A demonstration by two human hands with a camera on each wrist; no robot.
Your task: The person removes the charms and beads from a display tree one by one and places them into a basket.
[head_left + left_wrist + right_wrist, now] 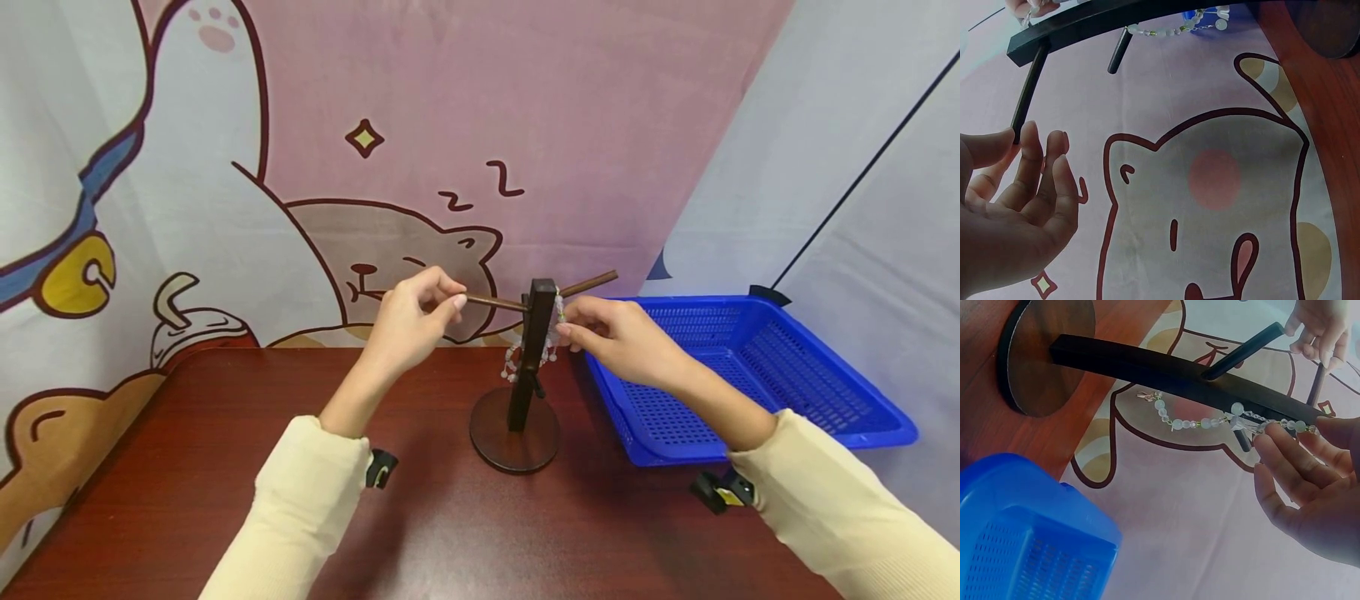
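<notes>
A dark wooden jewellery stand (534, 342) stands upright on its round base (491, 435), with pegs jutting from the post. My left hand (408, 321) pinches the tip of the upper left peg (495, 302) between thumb and forefinger; its other fingers are loosely bent in the left wrist view. At the post's other side, my right hand (626, 337) pinches one end of a beaded bracelet (1175, 424) near the top. Pale round and clear beads show in the right wrist view, draped along the post past a short lower peg (1241, 439), with a small metal charm (1146, 396) at the free end.
A blue plastic basket (847, 375) sits at the right, close beside the right forearm. The stand rests on a reddish-brown table (247, 467). Behind it hangs a cartoon-printed cloth (585, 125).
</notes>
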